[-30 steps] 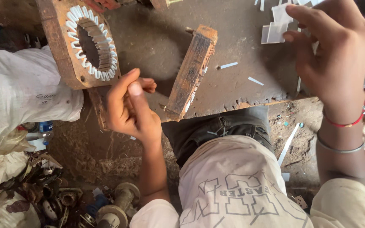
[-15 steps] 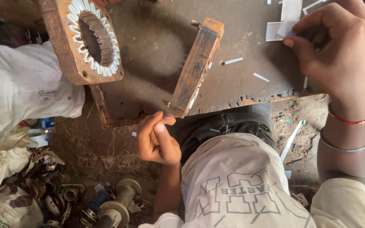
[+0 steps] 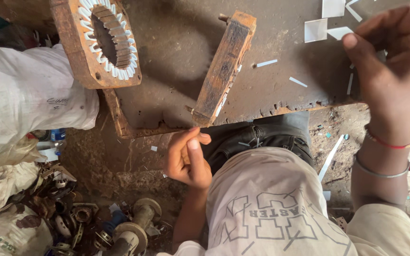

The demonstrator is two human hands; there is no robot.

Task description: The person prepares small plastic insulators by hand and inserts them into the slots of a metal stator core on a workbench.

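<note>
My left hand (image 3: pixel 186 159) sits just below the near edge of the tabletop (image 3: pixel 176 52), fingers curled together, fingertips touching the lower corner of the rusty stator core (image 3: pixel 224 68). Can't tell whether anything is pinched in that grip.

The core stands on edge, tilted. Its long axis runs from the near edge, at my left fingertips, up and away to the right. Its bottom corner is right at the tabletop lip, so no margin there.

My right hand (image 3: pixel 390 80) is well right of the core, over the tabletop's right end, grip closed on a thin white paper strip (image 3: pixel 350 83) that hangs roughly vertical.

Second stator core (image 3: pixel 100 40) lies well left of the tilted core, at the tabletop's left corner, bore facing up and lined with white slot paper.

Between the tilted core and my right hand there's bare tabletop with only a few loose white slips (image 3: pixel 266 62). Cut white paper squares (image 3: pixel 315 29) lie further back on the right.

Below the tabletop edge, left of my left hand: white sacks (image 3: pixel 20 99) and a pile of scrap motor parts (image 3: pixel 96 223) on the ground.
</note>
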